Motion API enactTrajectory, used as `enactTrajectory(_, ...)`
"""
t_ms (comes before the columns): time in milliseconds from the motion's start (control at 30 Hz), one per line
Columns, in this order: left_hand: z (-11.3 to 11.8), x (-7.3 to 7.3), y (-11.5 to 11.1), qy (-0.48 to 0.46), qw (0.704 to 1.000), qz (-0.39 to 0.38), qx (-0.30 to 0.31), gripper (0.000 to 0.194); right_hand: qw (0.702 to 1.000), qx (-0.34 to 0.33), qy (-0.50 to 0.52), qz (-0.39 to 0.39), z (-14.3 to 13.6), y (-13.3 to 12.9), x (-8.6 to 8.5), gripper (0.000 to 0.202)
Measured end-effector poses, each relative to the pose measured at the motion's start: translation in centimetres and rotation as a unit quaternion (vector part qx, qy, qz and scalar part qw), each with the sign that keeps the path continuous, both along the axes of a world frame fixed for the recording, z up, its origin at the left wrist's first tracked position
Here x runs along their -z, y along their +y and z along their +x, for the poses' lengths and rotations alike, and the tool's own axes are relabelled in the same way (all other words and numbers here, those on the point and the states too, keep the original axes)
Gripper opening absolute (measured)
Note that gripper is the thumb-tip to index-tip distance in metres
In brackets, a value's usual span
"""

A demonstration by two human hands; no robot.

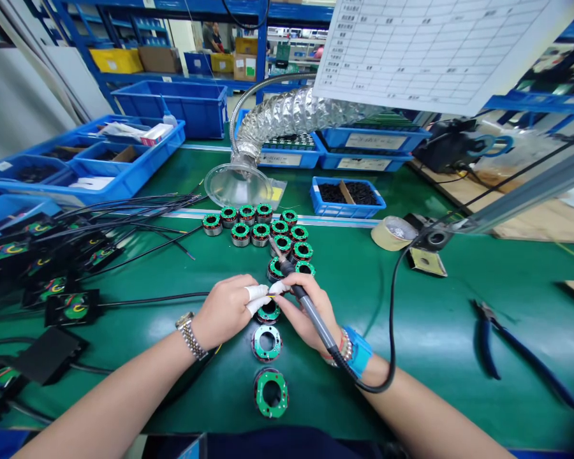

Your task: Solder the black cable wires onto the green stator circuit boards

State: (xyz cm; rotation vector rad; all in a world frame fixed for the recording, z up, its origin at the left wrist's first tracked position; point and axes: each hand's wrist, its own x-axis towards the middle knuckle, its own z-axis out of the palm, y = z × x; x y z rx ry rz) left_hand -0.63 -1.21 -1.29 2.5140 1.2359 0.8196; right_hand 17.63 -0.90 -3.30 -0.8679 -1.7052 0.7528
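My left hand (232, 307), with white finger cots, pinches the wire end of a black cable (157, 298) that runs in from the left. My right hand (309, 306) holds a soldering iron (310, 309), its tip pointing up and away, while its thumb and index finger touch the same thin wires. Just under the fingertips sits a ring-shaped green circuit board part (268, 312), partly covered. Two more such rings, a middle one (266, 343) and a front one (272, 393), stand nearer to me. Several others (261, 233) are grouped behind the hands.
Cabled black housings (74, 307) crowd the left side. A fume funnel (239, 185) hangs behind the rings, near a small blue bin (347, 197). On the right are a solder stand (433, 239), a tape roll (393, 233) and blue-handled cutters (526, 357).
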Motion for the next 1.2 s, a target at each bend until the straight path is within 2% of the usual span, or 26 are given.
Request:
enactTrajectory(167, 0.1, -0.6, 0.0, -0.047, 0.995, -0.083, -0.019, 0.017, 1.000, 0.009, -0.001, 0.016, 0.0, -0.1, -0.2, 0.027)
enactTrajectory(267, 0.1, -1.2, 0.1, -0.117, 0.978, -0.172, -0.033, 0.012, 1.000, 0.004, 0.005, 0.013, -0.1, -0.1, -0.1, 0.027)
enactTrajectory(367, 0.3, -1.6, 0.2, -0.141, 0.962, -0.230, -0.046, 0.011, 0.999, 0.005, -0.027, 0.022, 0.6, -0.3, -0.5, 0.024)
enactTrajectory(500, 0.6, -1.2, 0.5, -0.108, 0.967, -0.224, -0.050, 0.010, 0.987, 0.015, -0.121, 0.102, 3.5, -1.1, -2.1, 0.012)
enactTrajectory(567, 0.8, -0.7, 0.7, -0.100, 0.971, -0.212, -0.035, 0.010, 0.975, 0.009, -0.157, 0.160, 5.2, -1.8, -3.0, 0.015)
enactTrajectory(633, 0.9, -0.2, 0.8, -0.100, 0.974, -0.202, -0.021, 0.009, 0.966, 0.008, -0.177, 0.186, 6.6, -2.5, -3.5, 0.023)
enactTrajectory(733, 1.0, 0.2, 0.9, -0.098, 0.974, -0.206, -0.010, 0.007, 0.977, 0.020, -0.163, 0.137, 7.6, -3.4, -3.4, 0.023)
enactTrajectory(867, 1.2, 0.2, 0.7, -0.095, 0.972, -0.216, -0.008, 0.007, 0.989, 0.049, -0.133, 0.052, 7.5, -3.7, -2.7, 0.014)
enactTrajectory(1200, 1.2, 0.1, 0.6, -0.104, 0.969, -0.223, -0.018, 0.006, 0.993, 0.019, -0.119, -0.016, 7.2, -3.2, -1.9, 0.012)
